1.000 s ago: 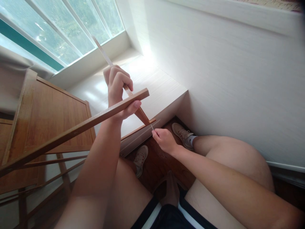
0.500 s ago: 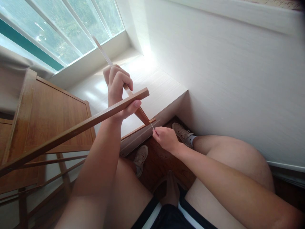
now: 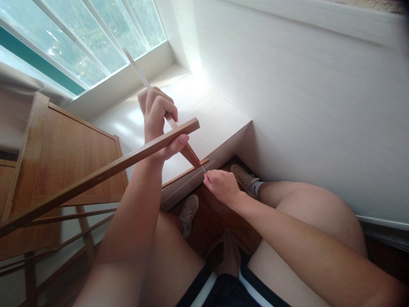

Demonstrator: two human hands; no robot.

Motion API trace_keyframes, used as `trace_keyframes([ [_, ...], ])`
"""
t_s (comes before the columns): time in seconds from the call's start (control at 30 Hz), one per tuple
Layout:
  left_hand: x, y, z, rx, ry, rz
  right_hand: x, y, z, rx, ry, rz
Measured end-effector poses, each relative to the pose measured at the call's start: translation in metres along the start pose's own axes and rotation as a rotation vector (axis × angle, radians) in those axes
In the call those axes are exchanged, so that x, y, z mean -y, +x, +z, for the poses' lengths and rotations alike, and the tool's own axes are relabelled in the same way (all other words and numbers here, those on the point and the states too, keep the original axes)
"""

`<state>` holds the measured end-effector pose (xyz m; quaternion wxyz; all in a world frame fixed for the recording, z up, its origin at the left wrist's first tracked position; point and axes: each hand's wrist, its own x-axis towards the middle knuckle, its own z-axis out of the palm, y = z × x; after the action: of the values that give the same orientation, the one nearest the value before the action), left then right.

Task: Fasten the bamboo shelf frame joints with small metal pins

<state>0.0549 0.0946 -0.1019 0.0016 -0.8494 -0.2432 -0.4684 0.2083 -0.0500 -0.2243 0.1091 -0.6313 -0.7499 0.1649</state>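
My left hand (image 3: 159, 111) is closed around a wooden frame of slim brown bars. One bar (image 3: 128, 164) of it slants from the lower left up past my thumb. Another bar (image 3: 191, 154) runs down through my grip to a short end piece. My right hand (image 3: 222, 185), its fingers pinched, holds a thin metal rod (image 3: 203, 169); the tip meets the bar's lower end. My fingers hide the rest of the rod, so its kind cannot be made out.
A wooden panelled piece of furniture (image 3: 76, 153) stands at left. Behind my hands is a pale window ledge (image 3: 220, 111) below a barred window (image 3: 96, 38). A white wall (image 3: 303, 106) rises at right. My shoes (image 3: 189, 213) rest on a dark wooden floor (image 3: 217, 213).
Hardly anything differs. My right hand has shifted very slightly left, and the rod still touches the bar's end; my left hand keeps its grip.
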Motion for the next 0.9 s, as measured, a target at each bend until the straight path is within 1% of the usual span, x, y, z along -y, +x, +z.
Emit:
trace_keyframes([
  [0.23, 0.0001, -0.0002, 0.0000, 0.000, -0.032, 0.007, -0.0003, -0.0005, 0.0024, 0.001, -0.013, 0.015],
  [0.47, 0.0004, 0.0001, 0.0013, -0.011, -0.035, 0.016, -0.0005, -0.0001, 0.0012, 0.007, -0.037, -0.028],
  [0.7, -0.0005, 0.0008, 0.0009, -0.017, -0.015, 0.017, 0.0017, 0.0005, -0.0014, 0.013, -0.050, -0.034],
  [0.9, -0.0011, 0.0003, 0.0001, -0.018, -0.021, 0.003, 0.0020, 0.0016, -0.0042, 0.030, -0.022, -0.003],
])
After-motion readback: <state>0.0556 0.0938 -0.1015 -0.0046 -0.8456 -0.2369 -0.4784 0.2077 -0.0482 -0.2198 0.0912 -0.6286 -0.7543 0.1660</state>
